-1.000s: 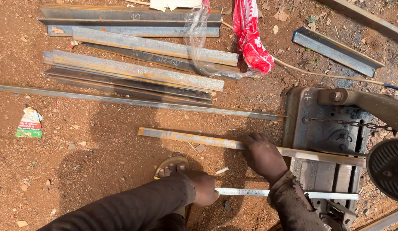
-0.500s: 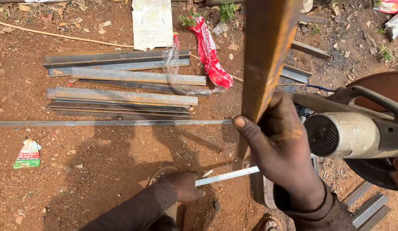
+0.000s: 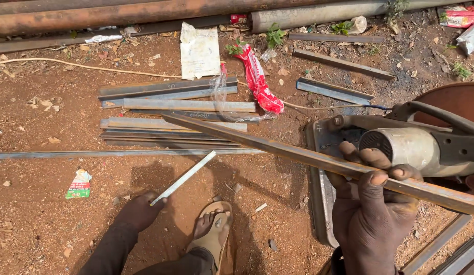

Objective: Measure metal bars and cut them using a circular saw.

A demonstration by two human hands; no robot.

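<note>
My right hand [image 3: 372,214] grips a long rusty steel bar [image 3: 277,147] that slants from upper left down past the right edge, above a chop saw. My left hand [image 3: 140,211] is low over the red dirt and holds a thin pale metal strip [image 3: 183,178] that points up and to the right. The chop saw's grey motor [image 3: 415,150] and its base plate [image 3: 318,173] sit just behind my right hand. My sandalled foot [image 3: 212,234] rests on the ground between the two hands.
A stack of cut steel angle pieces [image 3: 170,114] lies on the dirt ahead, with one long thin bar [image 3: 119,153] in front of it. Rusty pipes [image 3: 145,12] line the far edge. A paper sheet [image 3: 198,51], red wrapper [image 3: 260,81], cable and litter lie around.
My right hand has swung the rusty bar from upright down to a slant over the saw. My left hand has lifted the pale strip off the ground and shifted left.
</note>
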